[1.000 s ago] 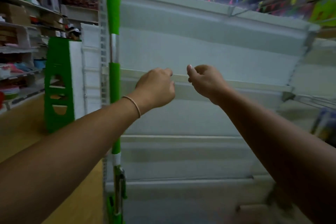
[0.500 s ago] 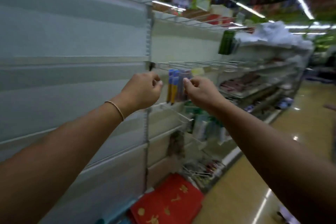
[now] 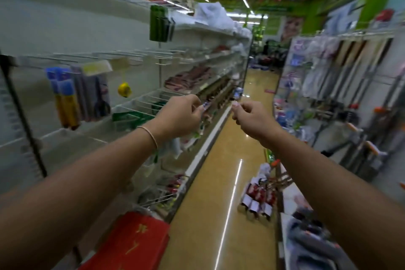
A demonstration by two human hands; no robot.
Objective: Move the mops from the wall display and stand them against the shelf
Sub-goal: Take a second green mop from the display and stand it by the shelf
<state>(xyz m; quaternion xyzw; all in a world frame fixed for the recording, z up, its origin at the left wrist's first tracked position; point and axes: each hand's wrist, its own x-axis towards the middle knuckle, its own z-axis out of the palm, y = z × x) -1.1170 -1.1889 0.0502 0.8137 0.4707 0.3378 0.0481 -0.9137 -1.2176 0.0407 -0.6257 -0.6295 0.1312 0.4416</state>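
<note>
Both arms reach forward at chest height over the aisle. My left hand (image 3: 178, 116) and my right hand (image 3: 252, 119) have curled fingers and hold nothing; a small gap separates them. Along the right wall, a display (image 3: 361, 85) holds several long-handled mops with pale poles and orange and red fittings, blurred; both hands are well apart from it. The white wire shelf unit (image 3: 140, 55) runs down the left side, close to my left hand. No mop stands against the part of the shelf in view.
Blue and yellow packs (image 3: 64, 98) and a yellow tape measure (image 3: 124, 89) hang from the left shelf. A red box (image 3: 133, 245) lies at its foot. Bundled goods (image 3: 258, 199) sit on the yellow floor (image 3: 219, 193) by the right display.
The view has swung right, from the blank white panel with a green mop leaning on it to the open aisle. Both hands stayed raised, curled and without anything in them.
</note>
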